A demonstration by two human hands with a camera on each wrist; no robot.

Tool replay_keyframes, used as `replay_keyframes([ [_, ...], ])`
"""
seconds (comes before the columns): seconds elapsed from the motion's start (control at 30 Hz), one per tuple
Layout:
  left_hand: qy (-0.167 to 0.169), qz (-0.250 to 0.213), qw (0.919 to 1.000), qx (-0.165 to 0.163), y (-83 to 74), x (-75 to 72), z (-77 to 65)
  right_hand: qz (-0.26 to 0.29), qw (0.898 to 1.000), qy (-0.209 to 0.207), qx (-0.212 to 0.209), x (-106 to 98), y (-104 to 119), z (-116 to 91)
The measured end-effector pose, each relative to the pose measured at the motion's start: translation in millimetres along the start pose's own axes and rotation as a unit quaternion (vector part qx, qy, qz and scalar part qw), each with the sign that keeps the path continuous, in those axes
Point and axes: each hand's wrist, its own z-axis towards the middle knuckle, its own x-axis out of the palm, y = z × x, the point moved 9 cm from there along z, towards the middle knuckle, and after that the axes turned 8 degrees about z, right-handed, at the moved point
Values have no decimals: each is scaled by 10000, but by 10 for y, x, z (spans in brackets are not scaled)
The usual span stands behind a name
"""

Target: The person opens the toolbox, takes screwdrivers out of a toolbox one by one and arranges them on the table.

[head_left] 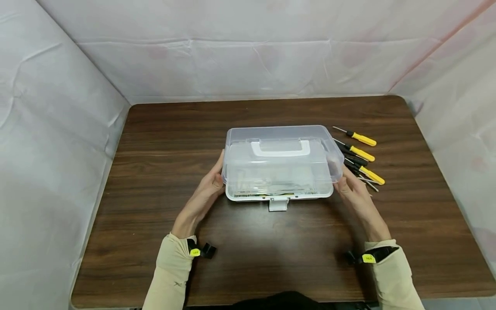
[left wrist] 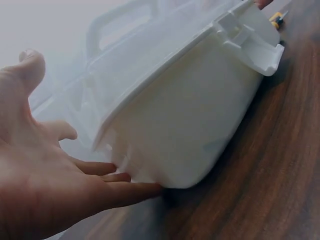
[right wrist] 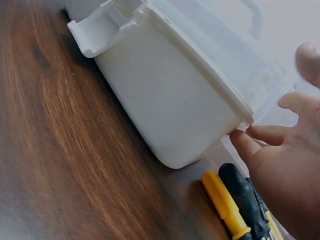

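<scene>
A white storage box (left wrist: 170, 115) with a clear lid (head_left: 286, 172) stands on the table between both hands. The lid carries a white handle (head_left: 280, 149), and the front latch (head_left: 278, 204) hangs unfastened. My left hand (head_left: 207, 191) is at the box's left side; in the left wrist view its fingers reach out nearly straight against the lower side, thumb raised away. My right hand (head_left: 354, 196) is at the opposite side. Its fingertips touch just below the rim in the right wrist view, with the thumb apart. Small contents show faintly through the plastic.
Several screwdrivers with yellow handles (head_left: 364, 138) and black ones (right wrist: 242, 197) lie close to the box's right side, beside the right hand. The brown wooden table (head_left: 174, 129) has white sheeting (head_left: 232, 64) hanging around its back and sides.
</scene>
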Motion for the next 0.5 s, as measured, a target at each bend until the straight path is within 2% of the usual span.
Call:
replay_keyframes([
  [0.13,69,-70,9999,-120,84,14,-35,-211,9997,-131,-88,-37,-53,-80],
  [0.37,257,-325,9991,-48,165,8,-68,-750,9966,-222,-252,-51,-101,-133],
  [0.5,301,-376,9988,24,174,-10,-88,-628,9970,-127,-445,-16,-106,-122],
])
